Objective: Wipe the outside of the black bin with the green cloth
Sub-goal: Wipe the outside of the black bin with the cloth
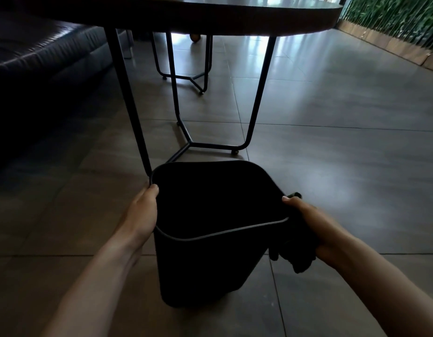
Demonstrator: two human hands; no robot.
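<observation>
The black bin (198,268) stands on the tiled floor right in front of me, its open top facing up and its inside dark. My left hand (140,215) grips the bin's left rim, thumb over the edge. My right hand (312,227) is at the bin's right side, thumb on the rim, holding a bunched cloth (298,254) against the outer wall. The cloth looks almost black in this dim light; a loose end hangs below the hand.
A round table (235,18) on thin black metal legs (256,93) stands just beyond the bin, one leg touching near the bin's far left corner. A dark sofa (40,57) fills the left. A green plant wall (395,18) runs along the far right.
</observation>
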